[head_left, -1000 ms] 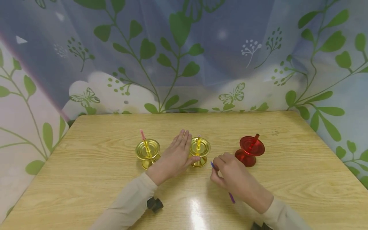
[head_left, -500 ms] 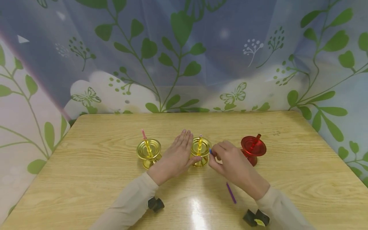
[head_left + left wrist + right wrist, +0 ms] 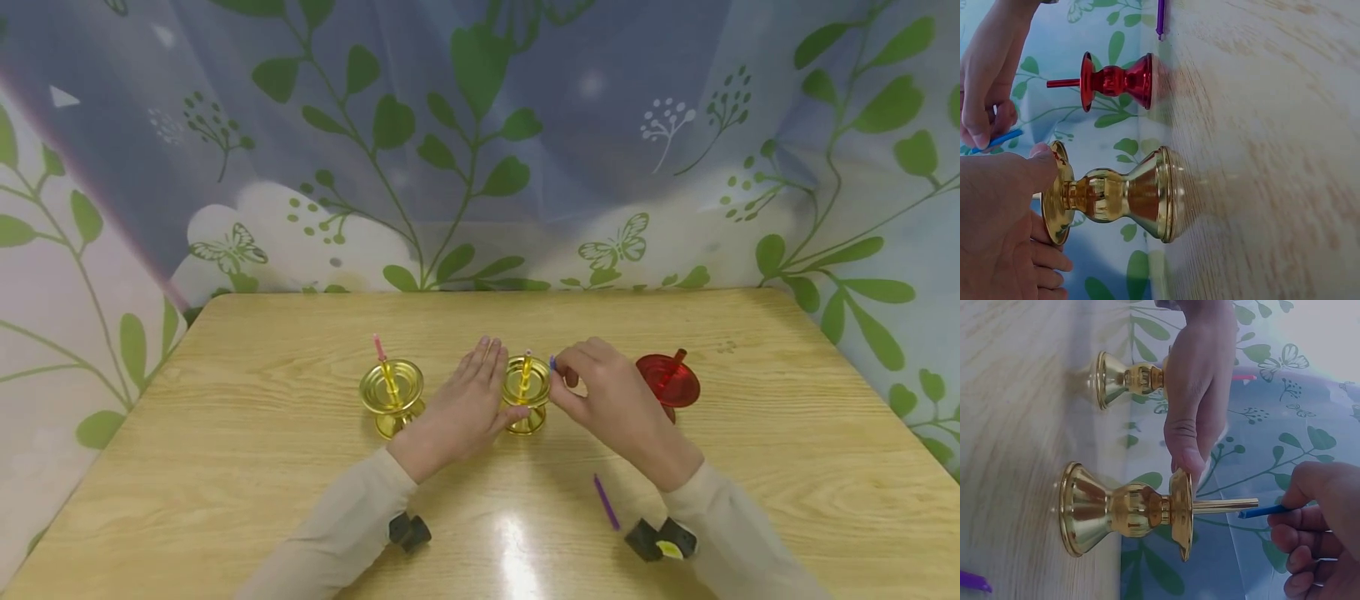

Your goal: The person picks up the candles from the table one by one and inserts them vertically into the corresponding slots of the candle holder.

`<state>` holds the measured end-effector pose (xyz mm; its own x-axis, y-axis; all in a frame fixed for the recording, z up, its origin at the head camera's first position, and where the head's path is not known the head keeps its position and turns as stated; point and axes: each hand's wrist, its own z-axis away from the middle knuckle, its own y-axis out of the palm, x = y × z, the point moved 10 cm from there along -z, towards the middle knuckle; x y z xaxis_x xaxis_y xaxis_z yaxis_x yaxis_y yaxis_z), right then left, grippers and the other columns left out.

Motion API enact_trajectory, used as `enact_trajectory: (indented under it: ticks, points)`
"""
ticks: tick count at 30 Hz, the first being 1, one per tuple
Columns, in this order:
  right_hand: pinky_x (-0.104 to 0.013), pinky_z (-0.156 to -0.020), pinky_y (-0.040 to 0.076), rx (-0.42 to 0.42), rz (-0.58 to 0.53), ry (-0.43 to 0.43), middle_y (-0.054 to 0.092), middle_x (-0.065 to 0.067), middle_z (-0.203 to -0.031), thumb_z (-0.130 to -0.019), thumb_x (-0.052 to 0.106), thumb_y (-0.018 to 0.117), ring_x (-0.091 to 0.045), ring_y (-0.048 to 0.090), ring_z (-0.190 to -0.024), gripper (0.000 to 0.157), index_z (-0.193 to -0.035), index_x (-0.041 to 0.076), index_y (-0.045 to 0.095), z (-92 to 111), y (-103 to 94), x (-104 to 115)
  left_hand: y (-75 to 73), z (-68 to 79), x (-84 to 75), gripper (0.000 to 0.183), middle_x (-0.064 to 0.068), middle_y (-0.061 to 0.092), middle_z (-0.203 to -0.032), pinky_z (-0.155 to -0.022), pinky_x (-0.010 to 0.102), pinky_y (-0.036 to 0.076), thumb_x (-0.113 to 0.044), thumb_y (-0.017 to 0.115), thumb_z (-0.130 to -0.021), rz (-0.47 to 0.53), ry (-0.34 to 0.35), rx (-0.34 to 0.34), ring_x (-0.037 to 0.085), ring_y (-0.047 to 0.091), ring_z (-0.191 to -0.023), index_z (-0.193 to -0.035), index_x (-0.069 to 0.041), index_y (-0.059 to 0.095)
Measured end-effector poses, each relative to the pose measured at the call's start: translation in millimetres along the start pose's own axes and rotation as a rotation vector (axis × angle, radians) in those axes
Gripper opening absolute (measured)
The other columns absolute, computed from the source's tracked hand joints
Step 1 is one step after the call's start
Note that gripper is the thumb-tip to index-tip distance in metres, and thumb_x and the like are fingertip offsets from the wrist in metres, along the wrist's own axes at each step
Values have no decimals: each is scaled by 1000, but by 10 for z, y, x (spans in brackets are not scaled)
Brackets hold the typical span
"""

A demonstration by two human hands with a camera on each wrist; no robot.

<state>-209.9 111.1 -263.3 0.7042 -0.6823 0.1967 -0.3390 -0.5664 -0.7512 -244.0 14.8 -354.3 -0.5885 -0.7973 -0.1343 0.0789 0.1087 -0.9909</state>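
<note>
A leaf-and-butterfly backdrop (image 3: 570, 167) hangs beyond both grips, and here's the wood-grain table (image 3: 225, 417) beneath them. Eyes on the blue candle (image 3: 1263, 511): it sits in the right grip (image 3: 611, 400), pinched narrow between thumb and forefinger, lower end poking out past the fingertips and leaning a little. Just left of that grip rises the tube (image 3: 1225, 505) of the middle gold holder (image 3: 527, 421), and in the right wrist view it shows no candle. Near, but not in: from the head view, the candle is off to the tube's right, apart from it.

This looks like the lining-up stage, and it wants patience. Best to raise that lower end clear of the tube's mouth, bring it leftward over the top, square it upright, then ease straight down. Pinch lightly; something this slender could well bend or snap if it's forced in crooked.

Now the left grip (image 3: 461, 408): wide, fingers straight beside the holder's dish (image 3: 1184, 534), thumb reaching across the near side and seemingly touching the rim. A good brace, I'd judge, provided it steadies without tipping.

Further out, a purple stick (image 3: 607, 502) lies on the person's side of the right grip; best to keep the forearm off it. Right of that same grip, partly hidden by it, stands a red holder (image 3: 675, 387). And left of the left grip, another gold holder (image 3: 405, 393), a pink candle (image 3: 378, 347) rising from its tube.
</note>
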Motion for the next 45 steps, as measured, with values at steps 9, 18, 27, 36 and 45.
enact_trajectory:
  ticks: [9,18,27,36,45]
  points:
    - [-25,-54,45,-86,-33,-23,58,0,-71,-83,-1,67,-13,51,-65,7,-79,5,65,-143,-42,-14,15,-19,13,80,26,13,-156,-118,41,13,-54,29,-101,-46,4,-15,33,6,-146,-149,10,18]
    - [-25,-51,44,-139,-62,-6,59,-2,-70,-85,-2,67,-17,51,-59,6,-82,3,68,-281,-53,-80,9,-19,20,80,25,12,-156,-118,41,12,-53,31,-102,-23,3,-10,33,5,-146,-149,10,18]
    - [-25,-52,44,-160,-99,17,62,-3,-71,-84,-5,67,-14,51,-60,8,-84,3,70,-320,-80,-117,-8,-21,14,80,26,13,-156,-118,41,12,-53,31,-101,-32,6,-13,33,6,-146,-149,10,19]
    - [-23,-51,42,-148,-111,8,60,-2,-70,-84,-4,67,-13,49,-59,7,-85,2,70,-311,-49,-99,10,-16,24,80,26,13,-156,-118,41,12,-53,32,-101,-17,2,-11,33,5,-146,-149,10,18]
    - [-24,-51,43,-126,-97,1,60,-1,-71,-86,0,68,-11,49,-60,5,-82,3,69,-317,-30,-78,10,-16,28,80,25,13,-156,-118,41,13,-53,31,-101,-30,-4,-5,33,6,-146,-149,10,18]
